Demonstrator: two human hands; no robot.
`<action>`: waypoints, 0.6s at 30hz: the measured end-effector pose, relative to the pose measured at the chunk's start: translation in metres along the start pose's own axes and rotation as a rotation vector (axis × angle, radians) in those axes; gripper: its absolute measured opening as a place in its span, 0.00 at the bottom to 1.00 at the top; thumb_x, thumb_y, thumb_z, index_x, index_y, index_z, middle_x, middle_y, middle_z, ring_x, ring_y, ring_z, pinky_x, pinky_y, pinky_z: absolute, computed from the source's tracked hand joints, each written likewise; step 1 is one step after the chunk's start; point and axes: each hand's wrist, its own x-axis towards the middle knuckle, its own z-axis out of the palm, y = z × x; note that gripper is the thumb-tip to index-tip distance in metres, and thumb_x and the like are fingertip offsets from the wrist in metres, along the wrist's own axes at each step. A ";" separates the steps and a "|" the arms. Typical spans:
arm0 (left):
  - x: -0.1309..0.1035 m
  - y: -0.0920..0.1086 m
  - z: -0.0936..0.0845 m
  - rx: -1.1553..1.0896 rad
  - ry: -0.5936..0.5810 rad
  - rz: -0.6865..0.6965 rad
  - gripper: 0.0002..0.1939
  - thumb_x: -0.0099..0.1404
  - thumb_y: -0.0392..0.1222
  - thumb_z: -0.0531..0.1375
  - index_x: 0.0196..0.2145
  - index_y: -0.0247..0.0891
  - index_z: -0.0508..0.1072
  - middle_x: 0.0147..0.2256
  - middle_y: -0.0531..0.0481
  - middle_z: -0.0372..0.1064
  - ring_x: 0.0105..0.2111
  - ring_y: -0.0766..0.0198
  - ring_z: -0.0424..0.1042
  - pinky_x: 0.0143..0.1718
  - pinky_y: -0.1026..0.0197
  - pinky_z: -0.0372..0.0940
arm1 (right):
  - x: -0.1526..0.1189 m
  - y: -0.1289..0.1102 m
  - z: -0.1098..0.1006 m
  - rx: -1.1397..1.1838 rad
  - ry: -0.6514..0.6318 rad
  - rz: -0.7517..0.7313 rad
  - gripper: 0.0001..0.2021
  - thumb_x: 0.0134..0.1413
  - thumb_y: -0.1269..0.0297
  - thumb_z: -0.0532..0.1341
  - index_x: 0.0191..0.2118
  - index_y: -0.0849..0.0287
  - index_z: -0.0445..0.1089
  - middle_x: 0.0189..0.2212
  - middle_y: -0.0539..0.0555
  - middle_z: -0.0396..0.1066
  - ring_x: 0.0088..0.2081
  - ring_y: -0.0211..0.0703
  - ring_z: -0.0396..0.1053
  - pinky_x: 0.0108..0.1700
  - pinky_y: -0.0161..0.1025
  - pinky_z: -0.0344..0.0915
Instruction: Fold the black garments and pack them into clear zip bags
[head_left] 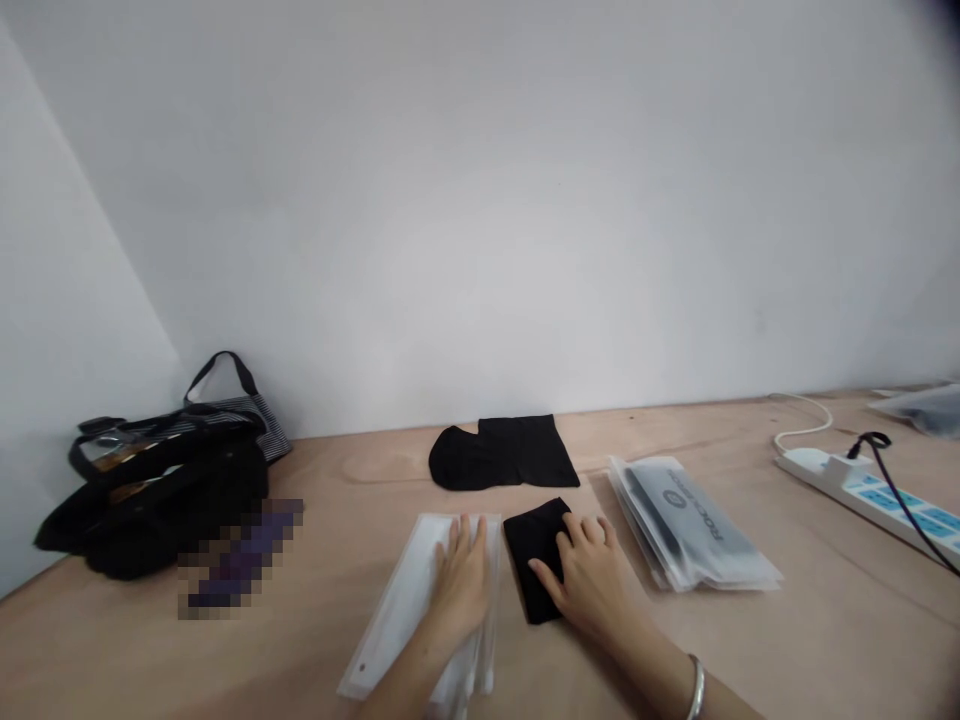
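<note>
My left hand (466,572) lies flat, fingers stretched out, on a stack of clear frosted plastic bags (409,600). Just right of it, my right hand (589,575) rests on a folded black cloth (536,570). Its thumb is spread away from the lightly bent fingers, which touch the cloth's right side. Farther back, near the wall, a flat black cloth piece (506,455) with a rounded left end is laid out. To the right of my right hand sits a pile of filled frosted bags (694,530) with printed lettering, dark contents showing through.
A black bag (165,500) stands at the left, a striped bag (274,425) behind it. In front of them is a pixelated dark patch. At the right lies a white power strip (885,500) with a plug and cables. Another plastic bag (926,408) sits at the far right.
</note>
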 end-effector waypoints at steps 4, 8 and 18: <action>-0.006 -0.024 -0.007 0.106 -0.068 -0.056 0.25 0.66 0.47 0.39 0.60 0.44 0.46 0.62 0.44 0.37 0.60 0.48 0.35 0.54 0.36 0.35 | 0.000 -0.011 -0.008 0.186 -0.113 -0.455 0.26 0.55 0.46 0.45 0.56 0.52 0.55 0.58 0.55 0.52 0.58 0.53 0.47 0.58 0.59 0.32; -0.009 -0.046 -0.009 0.148 -0.103 -0.108 0.26 0.66 0.49 0.40 0.60 0.45 0.45 0.61 0.44 0.38 0.60 0.49 0.37 0.55 0.38 0.36 | -0.004 -0.020 -0.011 0.267 -0.275 -0.607 0.28 0.55 0.44 0.44 0.60 0.47 0.47 0.59 0.56 0.51 0.60 0.56 0.41 0.54 0.68 0.25; -0.017 -0.123 -0.035 0.279 0.038 -0.295 0.25 0.65 0.46 0.42 0.58 0.37 0.52 0.60 0.39 0.45 0.60 0.47 0.40 0.54 0.40 0.40 | 0.000 -0.014 -0.011 0.321 -0.327 -0.452 0.27 0.55 0.44 0.45 0.59 0.46 0.48 0.61 0.56 0.45 0.61 0.57 0.37 0.54 0.67 0.24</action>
